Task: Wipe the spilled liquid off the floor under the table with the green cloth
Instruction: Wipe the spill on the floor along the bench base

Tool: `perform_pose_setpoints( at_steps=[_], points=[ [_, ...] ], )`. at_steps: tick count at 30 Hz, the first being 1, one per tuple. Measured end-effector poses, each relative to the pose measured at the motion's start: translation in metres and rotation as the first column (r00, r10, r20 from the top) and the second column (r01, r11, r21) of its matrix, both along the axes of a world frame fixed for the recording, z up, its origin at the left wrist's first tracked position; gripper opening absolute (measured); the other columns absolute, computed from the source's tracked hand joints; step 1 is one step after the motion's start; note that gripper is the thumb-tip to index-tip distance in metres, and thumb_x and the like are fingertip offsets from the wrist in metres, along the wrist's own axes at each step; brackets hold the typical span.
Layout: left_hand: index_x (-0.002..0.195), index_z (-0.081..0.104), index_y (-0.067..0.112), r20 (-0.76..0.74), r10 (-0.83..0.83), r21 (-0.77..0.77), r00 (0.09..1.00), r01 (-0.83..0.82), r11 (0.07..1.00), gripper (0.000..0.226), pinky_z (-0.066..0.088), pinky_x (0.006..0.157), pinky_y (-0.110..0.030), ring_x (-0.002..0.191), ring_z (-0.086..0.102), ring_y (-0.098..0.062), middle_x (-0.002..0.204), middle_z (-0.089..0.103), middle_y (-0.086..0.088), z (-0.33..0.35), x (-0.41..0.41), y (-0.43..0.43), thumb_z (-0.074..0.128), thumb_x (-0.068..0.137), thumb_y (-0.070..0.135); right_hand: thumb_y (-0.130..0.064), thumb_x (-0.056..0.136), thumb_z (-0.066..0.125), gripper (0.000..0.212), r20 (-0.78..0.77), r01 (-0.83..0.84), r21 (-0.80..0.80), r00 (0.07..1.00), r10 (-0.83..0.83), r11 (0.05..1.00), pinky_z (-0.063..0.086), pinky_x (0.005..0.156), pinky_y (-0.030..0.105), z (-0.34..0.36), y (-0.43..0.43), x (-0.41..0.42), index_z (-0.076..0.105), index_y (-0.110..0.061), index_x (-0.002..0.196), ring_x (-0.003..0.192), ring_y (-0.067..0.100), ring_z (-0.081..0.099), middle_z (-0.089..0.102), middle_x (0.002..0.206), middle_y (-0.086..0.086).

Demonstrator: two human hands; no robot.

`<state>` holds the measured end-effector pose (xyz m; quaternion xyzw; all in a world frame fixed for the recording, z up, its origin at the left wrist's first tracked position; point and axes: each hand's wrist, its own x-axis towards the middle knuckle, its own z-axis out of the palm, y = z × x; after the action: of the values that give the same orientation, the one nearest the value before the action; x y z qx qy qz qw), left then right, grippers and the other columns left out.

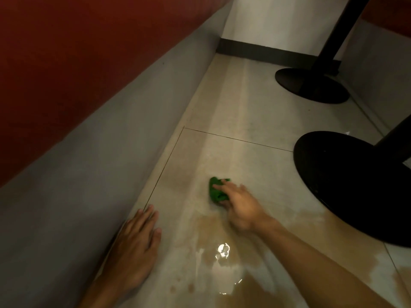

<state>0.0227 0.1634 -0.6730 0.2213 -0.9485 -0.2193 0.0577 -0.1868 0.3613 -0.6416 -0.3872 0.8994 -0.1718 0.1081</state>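
Green cloth (pixel 216 192) lies bunched into a small wad on the pale tiled floor (pixel 244 116), just beyond the far edge of the spilled liquid (pixel 255 287) and near the middle of the view. The right hand (pixel 243 208) holds it down against the tile, fingers laid over the top and the thumb tucked at its near side; the hand is blurred, so the finer grip cannot be made out. The spill is a brownish, glossy patch spreading from below that hand toward the bottom edge and off to the right, with a bright glint of light on its wet surface. The left hand (pixel 135 247) rests flat on the floor – fingers straight and close together, holding nothing – right beside the grey bench base (pixel 89 174), which rises to red upholstery (pixel 66 52) above. To the right stands a round black table foot (pixel 347 185) with its post, the liquid reaching its near rim; a second black foot (pixel 311 85) sits farther back, close to the white wall (pixel 278 23) and its dark skirting (pixel 266 52).
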Motion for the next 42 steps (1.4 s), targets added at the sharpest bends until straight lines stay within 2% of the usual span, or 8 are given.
perform_pose_setpoints(
  at_steps=[7, 10, 15, 19, 24, 31, 36, 42],
  points=[
    [0.148, 0.026, 0.027, -0.029, -0.017, -0.020, 0.999, 0.017, 1.000, 0.079, 0.002, 0.116, -0.023, 0.142, 0.005, 0.002, 0.153, 0.012, 0.019, -0.001, -0.001, 0.003, 0.001, 0.080, 0.060, -0.015, 0.097, 0.049, 0.044, 0.050, 0.343, -0.024, 0.939, -0.341, 0.939, 0.030, 0.109, 0.032, -0.007, 0.009, -0.089, 0.041, -0.015, 0.140, 0.131, 0.031, 0.041, 0.041, 0.145, 0.013],
    [0.142, 0.042, 0.023, -0.016, -0.029, -0.040, 0.999, 0.029, 0.999, 0.070, 0.006, 0.110, -0.017, 0.141, 0.017, -0.001, 0.151, 0.029, 0.013, -0.001, -0.002, 0.000, 0.015, 0.086, 0.056, -0.017, 0.097, 0.048, 0.043, 0.068, 0.368, -0.007, 0.928, -0.367, 0.930, 0.031, 0.106, 0.032, 0.001, -0.029, -0.113, 0.040, -0.011, 0.139, 0.128, 0.033, 0.042, 0.040, 0.144, 0.016],
    [0.129, 0.060, 0.016, 0.008, -0.053, -0.008, 0.999, 0.053, 0.999, 0.055, 0.015, 0.104, -0.017, 0.129, 0.035, -0.009, 0.138, 0.053, 0.003, 0.004, 0.001, 0.000, 0.034, 0.089, 0.044, -0.019, 0.094, 0.056, 0.047, 0.097, 0.086, -0.038, 0.992, -0.082, 0.996, 0.023, 0.106, 0.023, 0.004, -0.091, -0.074, 0.044, -0.010, 0.138, 0.133, 0.033, 0.037, 0.039, 0.145, 0.018],
    [0.127, 0.061, 0.015, -0.019, -0.041, -0.035, 0.999, 0.040, 0.999, 0.058, 0.026, 0.102, -0.025, 0.128, 0.037, -0.011, 0.136, 0.055, 0.001, 0.001, 0.000, -0.001, 0.028, 0.093, 0.048, -0.024, 0.097, 0.051, 0.059, 0.063, -0.237, -0.028, 0.969, 0.238, 0.971, 0.001, 0.115, 0.020, -0.006, -0.089, -0.006, 0.028, -0.013, 0.149, 0.147, 0.024, 0.012, 0.015, 0.159, 0.010],
    [0.129, 0.059, 0.016, 0.008, -0.042, -0.008, 0.999, 0.042, 0.999, 0.063, 0.013, 0.106, -0.017, 0.130, 0.034, -0.008, 0.140, 0.051, 0.004, 0.001, 0.000, -0.001, 0.020, 0.096, 0.052, -0.023, 0.098, 0.050, 0.047, 0.054, -0.438, -0.088, 0.895, 0.444, 0.894, 0.007, 0.117, 0.016, -0.003, -0.041, 0.021, 0.038, -0.025, 0.144, 0.145, 0.012, 0.016, 0.021, 0.158, 0.000],
    [0.146, 0.030, 0.028, -0.084, -0.031, -0.065, 0.996, 0.026, 0.998, 0.072, -0.005, 0.110, -0.012, 0.138, 0.004, 0.007, 0.150, 0.014, 0.023, -0.002, 0.001, 0.000, 0.009, 0.085, 0.059, -0.018, 0.096, 0.053, 0.042, 0.043, -0.005, -0.106, 0.999, 0.010, 0.994, 0.018, 0.112, 0.017, -0.004, 0.009, -0.062, 0.047, -0.021, 0.138, 0.140, 0.020, 0.034, 0.038, 0.150, 0.005],
    [0.138, 0.049, 0.021, -0.030, -0.037, -0.057, 0.999, 0.036, 0.998, 0.059, 0.002, 0.109, -0.013, 0.136, 0.019, 0.001, 0.147, 0.032, 0.015, 0.000, 0.002, 0.000, 0.025, 0.091, 0.049, -0.023, 0.097, 0.050, 0.044, 0.010, 0.208, -0.060, 0.978, -0.208, 0.976, 0.023, 0.115, 0.030, -0.006, 0.009, -0.064, 0.042, -0.023, 0.141, 0.141, 0.023, 0.030, 0.034, 0.152, 0.005],
    [0.128, 0.061, 0.015, -0.001, -0.035, -0.077, 0.999, 0.035, 0.996, 0.057, 0.011, 0.106, -0.018, 0.129, 0.033, -0.008, 0.139, 0.051, 0.003, 0.003, -0.001, 0.002, 0.033, 0.089, 0.046, -0.024, 0.098, 0.048, 0.042, 0.074, -0.008, -0.068, 0.997, 0.013, 0.998, 0.012, 0.114, 0.018, 0.003, 0.015, -0.009, 0.043, -0.029, 0.140, 0.140, 0.004, 0.019, 0.026, 0.149, -0.017]
  ],
)
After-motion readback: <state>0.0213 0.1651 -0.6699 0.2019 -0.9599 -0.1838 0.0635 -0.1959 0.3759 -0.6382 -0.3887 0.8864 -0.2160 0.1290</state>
